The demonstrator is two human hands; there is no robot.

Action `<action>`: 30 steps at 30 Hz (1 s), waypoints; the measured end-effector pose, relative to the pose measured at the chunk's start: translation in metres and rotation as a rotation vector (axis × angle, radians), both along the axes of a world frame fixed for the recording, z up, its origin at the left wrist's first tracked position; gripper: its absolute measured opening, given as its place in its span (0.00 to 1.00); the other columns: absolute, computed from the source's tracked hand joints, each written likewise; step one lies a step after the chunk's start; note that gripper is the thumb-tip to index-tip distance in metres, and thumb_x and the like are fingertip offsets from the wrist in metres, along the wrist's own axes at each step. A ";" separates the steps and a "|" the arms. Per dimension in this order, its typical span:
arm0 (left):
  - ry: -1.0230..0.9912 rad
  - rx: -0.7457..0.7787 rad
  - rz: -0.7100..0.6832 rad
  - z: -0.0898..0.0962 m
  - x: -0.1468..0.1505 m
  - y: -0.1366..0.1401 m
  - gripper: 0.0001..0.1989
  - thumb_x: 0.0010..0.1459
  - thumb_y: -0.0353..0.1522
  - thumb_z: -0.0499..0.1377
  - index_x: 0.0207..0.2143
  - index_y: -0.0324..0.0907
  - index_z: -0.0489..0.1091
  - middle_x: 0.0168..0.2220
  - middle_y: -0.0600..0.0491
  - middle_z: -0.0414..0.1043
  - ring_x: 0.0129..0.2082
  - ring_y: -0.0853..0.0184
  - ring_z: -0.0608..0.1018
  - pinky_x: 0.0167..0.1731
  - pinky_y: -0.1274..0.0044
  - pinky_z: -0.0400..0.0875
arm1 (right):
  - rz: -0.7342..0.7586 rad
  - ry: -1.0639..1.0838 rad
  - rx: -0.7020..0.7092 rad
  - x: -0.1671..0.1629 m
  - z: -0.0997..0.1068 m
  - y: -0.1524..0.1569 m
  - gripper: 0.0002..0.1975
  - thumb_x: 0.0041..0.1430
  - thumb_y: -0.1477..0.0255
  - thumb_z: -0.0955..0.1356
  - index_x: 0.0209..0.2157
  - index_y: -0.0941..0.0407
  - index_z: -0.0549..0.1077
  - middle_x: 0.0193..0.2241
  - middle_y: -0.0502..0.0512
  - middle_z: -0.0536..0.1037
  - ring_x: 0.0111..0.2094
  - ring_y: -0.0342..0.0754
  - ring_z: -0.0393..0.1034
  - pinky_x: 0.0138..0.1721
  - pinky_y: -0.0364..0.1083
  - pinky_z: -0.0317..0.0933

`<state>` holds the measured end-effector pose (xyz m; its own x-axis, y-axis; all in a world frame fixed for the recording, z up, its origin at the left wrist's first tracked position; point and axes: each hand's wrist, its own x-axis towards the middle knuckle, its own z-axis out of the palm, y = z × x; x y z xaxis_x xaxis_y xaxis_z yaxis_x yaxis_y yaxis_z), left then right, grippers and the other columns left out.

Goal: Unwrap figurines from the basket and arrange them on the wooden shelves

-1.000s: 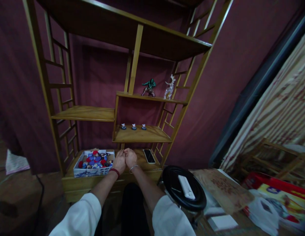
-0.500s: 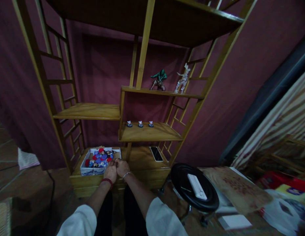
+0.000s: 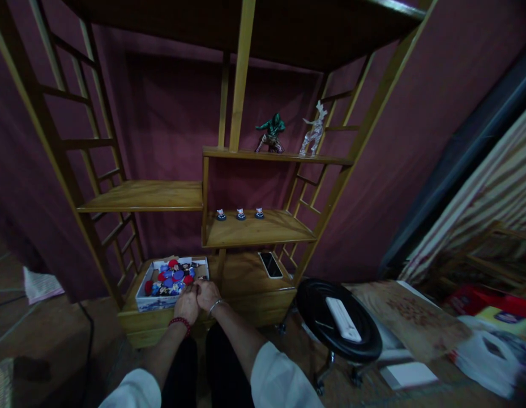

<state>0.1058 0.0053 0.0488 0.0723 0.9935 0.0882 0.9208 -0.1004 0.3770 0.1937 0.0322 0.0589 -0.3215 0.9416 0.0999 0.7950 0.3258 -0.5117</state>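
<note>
My left hand (image 3: 187, 304) and my right hand (image 3: 208, 294) are pressed together at the front right corner of a white and blue box (image 3: 158, 304). Their fingers are closed around a small dark thing that is mostly hidden, too little of it showing to name. Inside the box lies a heap of small figurines (image 3: 174, 276) in blue, red and black. Three small white-and-dark figurines (image 3: 240, 214) stand in a row on the shelf board above and to the right.
Around me rises a wooden shelf unit (image 3: 139, 194). A phone (image 3: 270, 264) lies on its lowest board. Higher up stand a green figure (image 3: 272, 133) and a clear deer figurine (image 3: 314, 130). At right is a black stool (image 3: 316, 317) bearing a white box (image 3: 343, 319).
The view has shifted slightly. My hands stay together by the box corner and have moved a little down and left in the picture. The figurines on the shelves stand as before.
</note>
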 end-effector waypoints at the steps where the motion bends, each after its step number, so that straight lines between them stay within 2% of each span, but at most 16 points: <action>1: -0.005 0.000 0.000 0.000 0.001 0.000 0.19 0.52 0.23 0.46 0.46 0.30 0.63 0.46 0.41 0.67 0.48 0.65 0.67 0.47 0.79 0.58 | -0.007 0.006 -0.002 0.001 -0.002 0.001 0.14 0.50 0.78 0.60 0.36 0.54 0.74 0.37 0.55 0.77 0.38 0.44 0.71 0.37 0.38 0.61; 7: 0.038 -0.026 -0.049 0.000 0.002 0.002 0.18 0.51 0.25 0.47 0.45 0.32 0.63 0.45 0.43 0.67 0.47 0.66 0.67 0.47 0.78 0.58 | -0.018 -0.007 -0.026 0.007 -0.010 0.004 0.15 0.50 0.77 0.60 0.38 0.53 0.73 0.36 0.54 0.77 0.38 0.45 0.71 0.37 0.39 0.61; 13: 0.175 -0.046 -0.026 -0.012 -0.002 0.000 0.20 0.53 0.29 0.46 0.48 0.31 0.62 0.51 0.41 0.63 0.54 0.61 0.60 0.52 0.73 0.52 | 0.058 -0.091 -0.002 0.009 -0.017 0.001 0.15 0.46 0.80 0.61 0.36 0.56 0.73 0.39 0.56 0.75 0.40 0.46 0.69 0.41 0.41 0.60; 17: 0.250 -0.078 0.026 -0.023 -0.003 -0.002 0.23 0.52 0.26 0.44 0.52 0.31 0.58 0.54 0.42 0.60 0.56 0.61 0.58 0.53 0.71 0.50 | 0.117 -0.077 0.027 0.011 -0.021 0.000 0.15 0.44 0.81 0.62 0.35 0.59 0.73 0.39 0.57 0.75 0.43 0.45 0.67 0.48 0.40 0.55; 21: 0.292 -0.072 0.019 -0.028 -0.001 -0.003 0.25 0.52 0.24 0.43 0.53 0.32 0.57 0.55 0.43 0.57 0.57 0.62 0.57 0.55 0.71 0.46 | 0.147 -0.068 0.049 0.014 -0.025 0.000 0.16 0.43 0.81 0.63 0.36 0.60 0.73 0.42 0.57 0.73 0.46 0.45 0.64 0.51 0.40 0.52; 26: 0.343 -0.143 0.014 -0.029 0.000 -0.002 0.26 0.52 0.24 0.43 0.55 0.32 0.54 0.58 0.43 0.52 0.58 0.60 0.53 0.55 0.67 0.43 | 0.145 -0.056 0.064 0.016 -0.028 -0.001 0.16 0.45 0.81 0.62 0.37 0.61 0.73 0.44 0.57 0.72 0.47 0.44 0.63 0.52 0.39 0.51; 30: 0.321 -0.174 -0.036 -0.027 -0.004 0.002 0.27 0.52 0.24 0.42 0.56 0.32 0.53 0.58 0.42 0.52 0.58 0.60 0.54 0.55 0.66 0.44 | 0.137 -0.037 0.071 0.016 -0.031 0.001 0.16 0.44 0.81 0.62 0.37 0.61 0.73 0.43 0.57 0.73 0.46 0.45 0.64 0.51 0.39 0.52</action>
